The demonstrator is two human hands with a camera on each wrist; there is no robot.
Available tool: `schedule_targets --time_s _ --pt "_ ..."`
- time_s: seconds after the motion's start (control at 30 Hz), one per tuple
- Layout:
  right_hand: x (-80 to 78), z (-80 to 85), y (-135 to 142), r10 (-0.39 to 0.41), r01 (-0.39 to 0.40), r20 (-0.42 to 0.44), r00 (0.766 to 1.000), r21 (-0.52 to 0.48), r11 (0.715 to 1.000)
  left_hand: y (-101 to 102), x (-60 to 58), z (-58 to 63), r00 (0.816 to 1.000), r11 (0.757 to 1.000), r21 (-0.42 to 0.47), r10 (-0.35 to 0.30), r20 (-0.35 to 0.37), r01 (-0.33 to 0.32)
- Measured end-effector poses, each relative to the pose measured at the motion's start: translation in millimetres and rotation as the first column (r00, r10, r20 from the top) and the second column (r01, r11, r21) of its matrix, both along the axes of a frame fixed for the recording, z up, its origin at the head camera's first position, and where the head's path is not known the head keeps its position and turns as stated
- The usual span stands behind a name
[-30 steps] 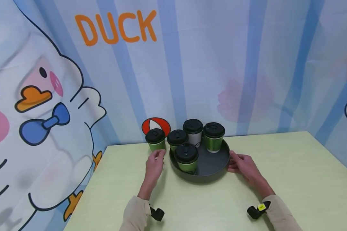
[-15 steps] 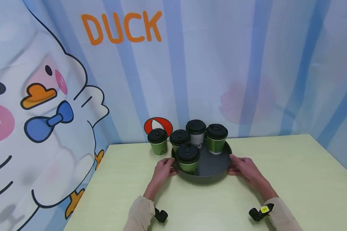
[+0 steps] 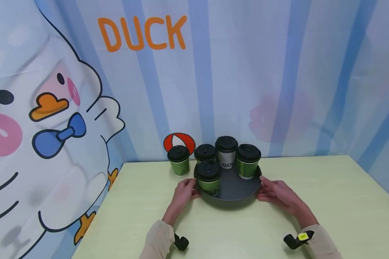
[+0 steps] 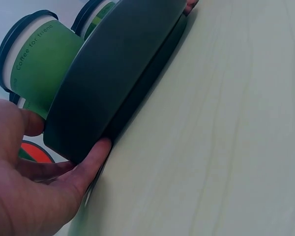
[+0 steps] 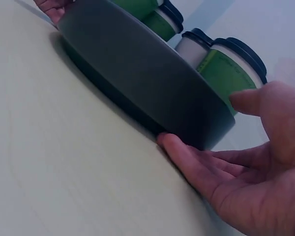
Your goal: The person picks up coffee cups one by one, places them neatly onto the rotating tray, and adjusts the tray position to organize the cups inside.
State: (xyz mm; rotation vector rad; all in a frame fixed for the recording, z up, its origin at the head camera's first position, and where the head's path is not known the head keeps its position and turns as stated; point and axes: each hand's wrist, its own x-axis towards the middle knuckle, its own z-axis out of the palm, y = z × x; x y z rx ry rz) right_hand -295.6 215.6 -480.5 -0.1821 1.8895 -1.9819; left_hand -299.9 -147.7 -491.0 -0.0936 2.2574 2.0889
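Note:
A round dark grey tray [image 3: 235, 189] with a raised rim sits between my hands. My left hand [image 3: 182, 194] grips its left side, and my right hand [image 3: 280, 196] grips the right. In both wrist views the thumbs are at the rim and fingers reach under the bottom edge. On the tray stand a white paper cup [image 3: 227, 160] and three green ones: front left [image 3: 209, 186], back left [image 3: 205, 154] and right [image 3: 247, 168], all with black lids. Printed words show on one green cup [image 4: 49, 59] in the left wrist view. Whether the whole tray is off the table is unclear.
Another green cup [image 3: 180, 167] with a black lid stands on the pale yellow table [image 3: 327, 194], just left of the tray. A light blue printed curtain [image 3: 240, 72] hangs behind the table's back edge.
My left hand has left the green cup outside the tray and taken hold of the tray's left side. My right hand stays on the tray's right side. The head view has shifted slightly.

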Motion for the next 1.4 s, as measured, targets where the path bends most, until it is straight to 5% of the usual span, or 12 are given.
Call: schedule_targets --time_s 0.13,0.4,0.57,0.93,1.2,1.4 --pt "-1.9 -1.7 -2.2 -0.041 0.041 -0.015 0.999 -0.019 0.999 0.4 -0.8 1.2 1.000 1.000 -0.003 -0.003 -0.002 0.003" --pt "-2.2 -1.4 7.9 0.111 -0.111 0.027 0.993 -0.014 0.994 1.3 0.7 3.7 1.000 1.000 -0.013 0.001 -0.013 -0.001" --pt "-3.2 -0.6 3.3 0.024 -0.024 0.014 1.000 -0.032 0.999 0.2 2.1 4.8 1.000 1.000 -0.015 -0.005 0.002 0.005" --pt "-1.6 1.7 5.9 0.088 -0.088 0.015 0.996 -0.014 0.996 3.8 26.3 41.1 0.999 0.999 -0.001 -0.032 0.000 0.032" --pt "-0.9 -3.6 -2.3 0.010 -0.010 -0.021 1.000 0.002 1.000 -1.3 5.9 3.1 1.000 1.000 -0.017 -0.016 0.011 0.016" --pt "-0.8 -1.9 0.9 0.034 -0.034 0.000 0.999 0.007 0.999 -0.2 4.9 3.5 1.000 1.000 -0.022 -0.007 0.010 0.007"
